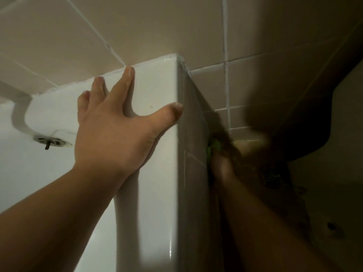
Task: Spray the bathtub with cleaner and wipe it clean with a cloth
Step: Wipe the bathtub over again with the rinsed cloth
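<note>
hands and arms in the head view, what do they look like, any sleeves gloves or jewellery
Both arms are bare as far as the frame shows: no sleeves, gloves, watch or bracelet. The left hand is well lit, with no rings visible and short, unpainted nails. The right hand sits in deep shadow and is motion-blurred, so its fingers and any small jewellery cannot be made out.

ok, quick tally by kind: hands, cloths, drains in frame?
Hands: 2, left hand flat on the bathtub rim, right hand blurred, on the cloth
Cloths: 1, green cloth
Drains: 2, tub drain, floor drain
Total: 5
</note>
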